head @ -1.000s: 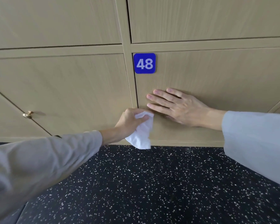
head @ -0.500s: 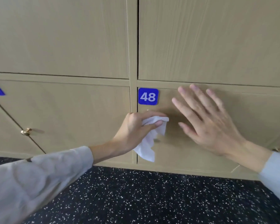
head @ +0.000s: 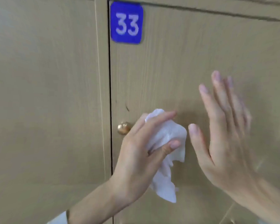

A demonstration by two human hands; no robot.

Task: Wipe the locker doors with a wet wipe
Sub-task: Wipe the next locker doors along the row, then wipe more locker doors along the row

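Fingers [head: 164, 118] of the left hand [head: 136, 152] are curled round a crumpled wet wipe [head: 166, 143], held against locker door 33 [head: 176, 62] beside its brass knob [head: 124, 128]; right hand [head: 223, 139] is spread, blurred.

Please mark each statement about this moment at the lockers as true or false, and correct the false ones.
1. The left hand holds the wet wipe. True.
2. The number plate reads 48. False: it reads 33.
3. The right hand has curled fingers. False: its fingers are straight, spread before the locker door.
4. A brass knob sits left of the wipe. True.
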